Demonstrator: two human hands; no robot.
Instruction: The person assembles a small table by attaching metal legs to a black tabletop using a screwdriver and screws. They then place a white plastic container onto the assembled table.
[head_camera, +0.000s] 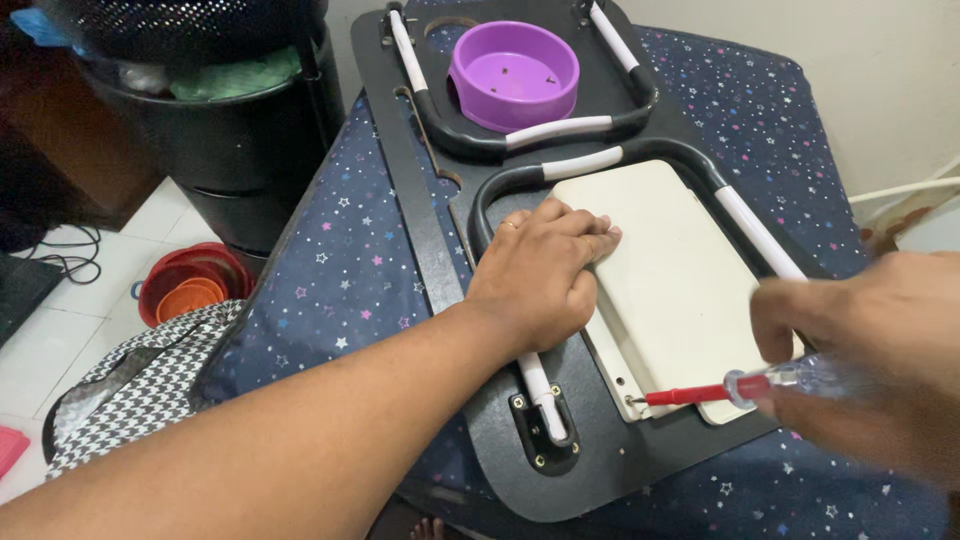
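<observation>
While the left hand (540, 275) lies flat, fingers together, pressing on the near-left corner of a smooth cream plastic panel (680, 290), the right hand (880, 350) (blurred, at the right edge of the frame) is closed around the clear handle of a screwdriver (735, 388). Its red shaft points left, and the tip meets a small screw at the panel's lower corner, just below and to the right of the left hand. The panel is rectangular with rounded corners and sits on a matte black board (500, 440), ringed by a curved black leg frame with white sleeves (760, 235). A second such frame, in the upper centre, encloses a glossy purple bowl (514, 75) set in a round cut-out. The board rests on a dark blue star-printed cloth (340, 270), its near edge rounded and close to the bottom of the frame. Open cloth lies left of the board. A black bin (220, 130) stands at upper left, with stacked red-orange bowls (190, 285) on the tiled floor below it.
</observation>
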